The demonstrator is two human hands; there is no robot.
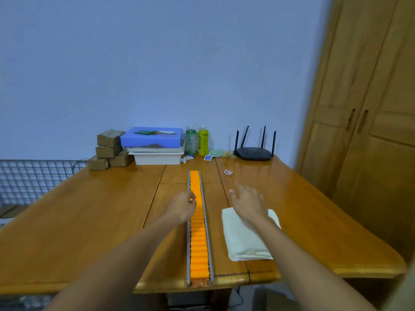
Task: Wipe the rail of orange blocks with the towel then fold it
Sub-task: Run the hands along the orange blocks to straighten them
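Note:
A long metal rail of orange blocks [198,239] runs down the middle of the wooden table [94,216], from its front edge toward the back. My left hand [183,206] rests against the rail's left side about halfway along, fingers curled at the edge. A folded cream towel [244,239] lies flat just right of the rail. My right hand [248,202] hovers over the towel's far end with fingers spread, holding nothing; my forearm covers part of the towel.
At the table's back stand a blue box on white trays [155,143], cardboard boxes [109,149], two bottles [197,140], a black router [254,151] and small scraps. A wire rack [33,178] is left, a wooden wardrobe [363,122] right.

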